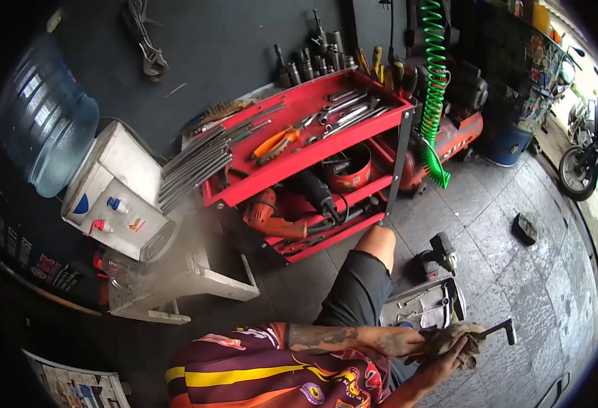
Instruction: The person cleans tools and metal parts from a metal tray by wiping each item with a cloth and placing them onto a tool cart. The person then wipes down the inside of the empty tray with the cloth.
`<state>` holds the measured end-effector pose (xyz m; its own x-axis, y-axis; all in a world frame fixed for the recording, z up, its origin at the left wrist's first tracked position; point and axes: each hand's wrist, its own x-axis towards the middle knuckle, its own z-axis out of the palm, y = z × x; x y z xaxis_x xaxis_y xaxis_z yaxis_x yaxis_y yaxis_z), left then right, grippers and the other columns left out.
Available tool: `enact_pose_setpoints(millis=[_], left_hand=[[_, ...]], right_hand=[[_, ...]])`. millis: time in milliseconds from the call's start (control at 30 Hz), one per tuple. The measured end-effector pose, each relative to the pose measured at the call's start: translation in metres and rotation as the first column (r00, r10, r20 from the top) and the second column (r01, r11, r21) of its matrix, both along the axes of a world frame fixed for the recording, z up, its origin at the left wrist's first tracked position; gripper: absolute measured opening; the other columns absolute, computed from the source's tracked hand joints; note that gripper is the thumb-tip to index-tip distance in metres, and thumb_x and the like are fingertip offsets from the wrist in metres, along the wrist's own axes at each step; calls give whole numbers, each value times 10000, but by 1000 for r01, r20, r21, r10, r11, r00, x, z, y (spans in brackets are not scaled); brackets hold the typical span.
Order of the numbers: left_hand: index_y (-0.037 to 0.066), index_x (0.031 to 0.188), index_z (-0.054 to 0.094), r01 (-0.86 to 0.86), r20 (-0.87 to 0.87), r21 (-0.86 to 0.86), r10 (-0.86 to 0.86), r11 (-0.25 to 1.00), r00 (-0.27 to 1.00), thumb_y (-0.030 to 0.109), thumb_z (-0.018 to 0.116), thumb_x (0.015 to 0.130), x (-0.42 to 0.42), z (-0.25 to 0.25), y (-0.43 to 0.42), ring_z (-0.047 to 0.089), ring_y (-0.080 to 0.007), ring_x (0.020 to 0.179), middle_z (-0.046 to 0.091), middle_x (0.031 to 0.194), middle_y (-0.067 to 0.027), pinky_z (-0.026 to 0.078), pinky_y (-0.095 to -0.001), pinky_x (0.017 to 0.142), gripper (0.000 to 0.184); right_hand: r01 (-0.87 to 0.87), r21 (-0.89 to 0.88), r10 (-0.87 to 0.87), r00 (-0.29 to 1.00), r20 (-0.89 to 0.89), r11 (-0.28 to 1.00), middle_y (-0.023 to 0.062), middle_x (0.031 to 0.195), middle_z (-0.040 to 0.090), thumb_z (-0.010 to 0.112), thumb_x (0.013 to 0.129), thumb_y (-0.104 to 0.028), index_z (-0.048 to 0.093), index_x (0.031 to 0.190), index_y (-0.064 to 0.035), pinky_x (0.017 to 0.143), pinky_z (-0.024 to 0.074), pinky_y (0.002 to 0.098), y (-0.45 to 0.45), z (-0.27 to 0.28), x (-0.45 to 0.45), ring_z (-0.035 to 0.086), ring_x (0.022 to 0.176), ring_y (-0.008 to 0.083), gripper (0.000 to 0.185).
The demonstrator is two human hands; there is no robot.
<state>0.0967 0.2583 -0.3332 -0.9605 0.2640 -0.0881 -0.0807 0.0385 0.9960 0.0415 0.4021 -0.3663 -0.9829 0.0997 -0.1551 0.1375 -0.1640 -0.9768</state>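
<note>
No text surely legible; lettering on red compressor (471, 129) blurred.

On my feed, daylight pours in from the right, bleaching the background behind the motorcycle (588, 151) and laying a pale sheen over the floor (499, 234). The wall (224, 41) sits far dimmer. I catch bright streaks on the water jug (61, 129), and a grey, hazy smear veils part of the white stand (227, 285). The hands (441, 360) are lit but slightly soft. My wide lens bends lines near the rim, and the corners drop to black.
</note>
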Motion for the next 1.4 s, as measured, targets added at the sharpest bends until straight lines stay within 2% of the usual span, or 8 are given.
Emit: enact_pose_setpoints(millis=[133, 200, 233, 333, 567, 700, 1100, 1400], left_hand=[[13, 1023, 549, -435, -313, -294, 344, 851, 885, 319, 431, 941, -7, 12, -58, 570, -283, 891, 602, 914, -153, 435, -362, 796, 338], [5, 1203, 485, -346, -415, -196, 242, 918, 877, 297, 409, 969, -19, 24, -47, 555, -240, 980, 577, 1043, -147, 424, -337, 868, 382], [11, 1254, 441, -142, -337, -32, 123, 989, 933, 290, 377, 983, -24, 35, -37, 536, -218, 999, 557, 1056, -132, 408, -328, 887, 395], [11, 1031, 502, -23, -112, 592, 111, 805, 987, 328, 375, 982, -31, 33, -12, 530, -160, 921, 562, 913, -67, 406, -295, 843, 344], [44, 842, 458, -401, -261, 544, 604, 736, 753, 354, 322, 993, -34, 82, -67, 597, -190, 786, 586, 766, -91, 446, -323, 792, 371], [83, 833, 430, -529, -116, 647, 756, 550, 645, 349, 338, 991, -25, 127, -110, 386, -82, 415, 377, 568, 22, 332, -222, 384, 322], [62, 859, 514, -795, -737, 212, 627, 569, 252, 307, 455, 956, -40, 297, -288, 455, -93, 599, 467, 674, 15, 432, -254, 623, 270], [39, 827, 625, -885, -823, -432, 479, -176, 307, 405, 578, 861, -38, 323, -378, 500, -137, 568, 566, 630, -27, 409, -286, 551, 370]], right_hand=[[309, 869, 433, 771, -467, 386, 232, 1243, 495, 621, 861, -231, 457, 1288, 3, 947, 397, 385, 40, -41, -1, 489, 1147, 323, 514], [-275, 167, 266, 961, 76, 947, 188, 1216, 516, 587, 885, -219, 468, 1254, 59, 919, 402, 353, 3, 29, 20, 507, 1092, 252, 477], [-372, -72, 377, 924, 71, 925, 153, 1190, 528, 582, 889, -215, 492, 1204, 97, 873, 414, 335, -3, 20, 23, 510, 1035, 211, 453], [-394, 96, 404, 905, -130, 914, 94, 1085, 580, 551, 904, -170, 566, 1104, 66, 809, 437, 289, -8, -26, 23, 540, 935, 165, 310], [-715, 15, 713, 696, -81, 699, 24, 943, 594, 553, 898, -105, 591, 1055, 33, 748, 434, 238, -24, 6, 41, 535, 861, 121, 212], [-490, -140, 500, 865, 39, 860, 80, 1044, 589, 562, 889, -129, 535, 1116, 35, 812, 433, 284, -21, -10, 43, 552, 904, 161, 282], [76, -206, -32, 977, 212, 976, 52, 855, 555, 590, 874, -393, 571, 951, 1, 581, 485, 272, 33, -35, -21, 541, 673, 131, 403], [18, -201, 16, 986, 169, 979, 36, 863, 530, 577, 889, -355, 471, 1096, -73, 565, 469, 257, 48, -47, -6, 541, 712, 120, 366]])
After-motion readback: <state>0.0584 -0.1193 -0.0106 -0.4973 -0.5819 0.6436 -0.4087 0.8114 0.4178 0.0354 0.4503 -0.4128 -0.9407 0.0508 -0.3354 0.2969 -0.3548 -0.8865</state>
